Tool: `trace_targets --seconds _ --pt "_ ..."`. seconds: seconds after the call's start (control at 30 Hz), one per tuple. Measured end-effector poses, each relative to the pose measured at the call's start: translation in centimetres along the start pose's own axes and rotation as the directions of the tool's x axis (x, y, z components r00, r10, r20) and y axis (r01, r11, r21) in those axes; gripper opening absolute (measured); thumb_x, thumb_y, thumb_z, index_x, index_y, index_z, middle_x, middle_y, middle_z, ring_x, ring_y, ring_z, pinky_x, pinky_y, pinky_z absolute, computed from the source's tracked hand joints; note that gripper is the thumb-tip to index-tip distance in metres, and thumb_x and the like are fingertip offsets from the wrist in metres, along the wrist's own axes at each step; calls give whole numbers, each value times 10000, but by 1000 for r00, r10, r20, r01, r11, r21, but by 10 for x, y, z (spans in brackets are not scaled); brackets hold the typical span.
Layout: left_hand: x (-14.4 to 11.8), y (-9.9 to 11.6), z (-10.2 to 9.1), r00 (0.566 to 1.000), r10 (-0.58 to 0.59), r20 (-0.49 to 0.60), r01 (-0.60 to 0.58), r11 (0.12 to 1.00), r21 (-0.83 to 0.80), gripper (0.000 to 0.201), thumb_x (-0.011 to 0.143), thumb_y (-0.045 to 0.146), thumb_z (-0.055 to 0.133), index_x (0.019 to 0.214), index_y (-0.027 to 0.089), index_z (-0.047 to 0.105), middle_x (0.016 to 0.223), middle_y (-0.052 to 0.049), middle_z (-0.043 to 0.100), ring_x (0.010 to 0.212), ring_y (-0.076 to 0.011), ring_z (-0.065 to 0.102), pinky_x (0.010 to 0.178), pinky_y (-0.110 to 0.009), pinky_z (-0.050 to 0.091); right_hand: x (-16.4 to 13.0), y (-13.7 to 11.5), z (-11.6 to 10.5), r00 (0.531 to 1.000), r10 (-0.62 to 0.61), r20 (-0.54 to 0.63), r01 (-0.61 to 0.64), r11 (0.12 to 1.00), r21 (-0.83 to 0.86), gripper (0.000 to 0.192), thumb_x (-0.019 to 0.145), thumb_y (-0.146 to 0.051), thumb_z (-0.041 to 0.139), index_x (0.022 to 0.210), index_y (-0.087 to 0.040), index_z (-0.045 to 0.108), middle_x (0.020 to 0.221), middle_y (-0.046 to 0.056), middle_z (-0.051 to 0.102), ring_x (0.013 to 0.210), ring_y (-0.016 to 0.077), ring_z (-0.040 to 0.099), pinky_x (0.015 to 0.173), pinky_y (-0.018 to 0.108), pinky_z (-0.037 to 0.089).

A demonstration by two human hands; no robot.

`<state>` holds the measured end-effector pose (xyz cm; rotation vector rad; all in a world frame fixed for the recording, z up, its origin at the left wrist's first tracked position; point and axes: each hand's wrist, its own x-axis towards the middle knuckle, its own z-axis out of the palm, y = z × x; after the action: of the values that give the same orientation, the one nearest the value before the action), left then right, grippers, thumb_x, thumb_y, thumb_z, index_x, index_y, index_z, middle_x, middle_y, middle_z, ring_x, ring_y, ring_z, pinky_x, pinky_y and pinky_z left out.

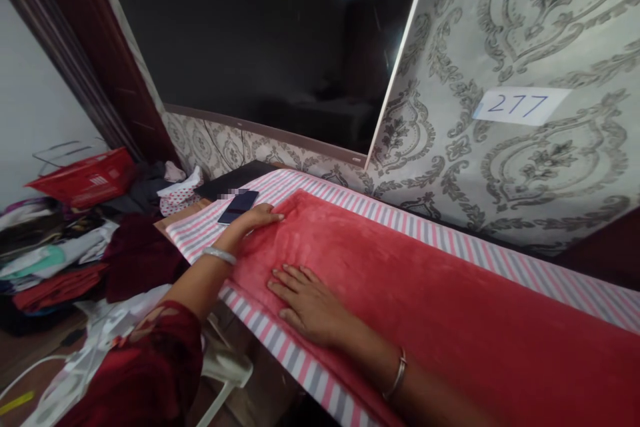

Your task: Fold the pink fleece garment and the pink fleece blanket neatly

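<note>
A red plush blanket (400,267), folded into a long strip, lies over a striped cloth (505,270) in pink, grey and white. My left hand (257,217) is at the blanket's far left end, with its fingers closed on the edge; part of the fingers is hidden. Creases run through the plush between my two hands. My right hand (313,303) rests flat on top of the blanket near its front edge, fingers spread. A dark phone (239,207) lies on the striped cloth just left of my left hand.
Behind the table a large dark television (280,47) hangs on patterned wallpaper, with a paper marked 277 (523,105) to its right. Piled clothes (60,260) and a red bag (85,177) are at left. A white plastic chair (225,367) stands below the table edge.
</note>
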<state>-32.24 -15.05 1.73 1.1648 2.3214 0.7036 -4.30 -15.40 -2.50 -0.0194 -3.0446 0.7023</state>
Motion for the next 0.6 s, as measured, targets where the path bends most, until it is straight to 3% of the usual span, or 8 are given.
trace_targets --seconds 0.17,0.27,0.4,0.6 --pt "-41 -23 -4 1000 -15 -27 17 998 62 329 691 538 690 701 219 611 795 -45 708 861 -266 664 680 -285 465 -20 -12 6 998 -8 57 6 999 41 709 964 -583 473 1575 -298 252 1662 46 164 1531 264 93 1230 524 75" --pt "-62 -36 4 996 -21 -91 31 993 113 271 717 460 685 809 209 637 942 -87 731 961 -293 660 790 -313 472 -27 -16 16 998 -4 58 2 999 42 749 942 -567 528 1580 -321 221 1669 28 128 1535 263 46 1232 533 45" --pt "-80 -44 8 992 0 -126 17 990 138 342 772 454 656 996 196 644 1153 -121 709 1089 -294 643 885 -312 466 -24 -16 22 998 1 59 -3 999 34 736 946 -506 546 1581 -319 223 1666 24 149 1536 253 49 1234 523 44" --pt "-88 -51 11 988 0 -156 32 980 197 143 860 328 564 889 205 630 1035 -107 727 1000 -266 658 862 -319 459 -23 -18 19 999 17 43 -18 1000 23 667 977 -415 499 1580 -309 233 1659 14 175 1534 236 71 1239 505 63"
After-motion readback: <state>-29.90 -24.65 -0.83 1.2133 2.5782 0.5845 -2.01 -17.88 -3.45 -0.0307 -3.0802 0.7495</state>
